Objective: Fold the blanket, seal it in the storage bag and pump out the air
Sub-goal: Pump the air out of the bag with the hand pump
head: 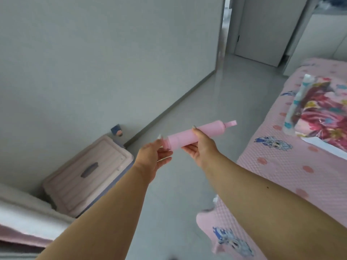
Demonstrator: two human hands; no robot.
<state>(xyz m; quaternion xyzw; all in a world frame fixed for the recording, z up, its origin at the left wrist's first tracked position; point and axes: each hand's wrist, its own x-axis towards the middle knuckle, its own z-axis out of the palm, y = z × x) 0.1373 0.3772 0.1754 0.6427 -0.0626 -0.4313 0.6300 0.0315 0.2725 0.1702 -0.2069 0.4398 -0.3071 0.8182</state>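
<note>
At the far left, the corner of a pale padded surface [24, 220] is seen at the frame's lower edge, and just beside it a pink ribbed suitcase [88, 175] is stood against the grey wall [93, 62], with a small blue object [116, 130] set on the floor behind it. A dark skirting line is followed along the wall toward an open doorway [228, 25] and a closed door [262, 29] at the top. The grey floor [187, 194] is crossed by both bare forearms, which are raised over it. The near end of a pink hand pump [195, 134] is touched by the left hand [152, 156], whose fingers are loosely extended around the pump's end cap rather than curled tight. The barrel is gripped near its middle by the right hand [201, 145], thumb over the top and fingers curled beneath. The pump is held tilted, its handle end pointed up and to the right, clear of everything else. At the right, a bed is covered by a pink patterned bedspread [293, 175], and on it, well apart from the pump, the storage bag [293, 109] is laid with the bright floral blanket [323, 117] inside; whether its seal is closed cannot be told.
</note>
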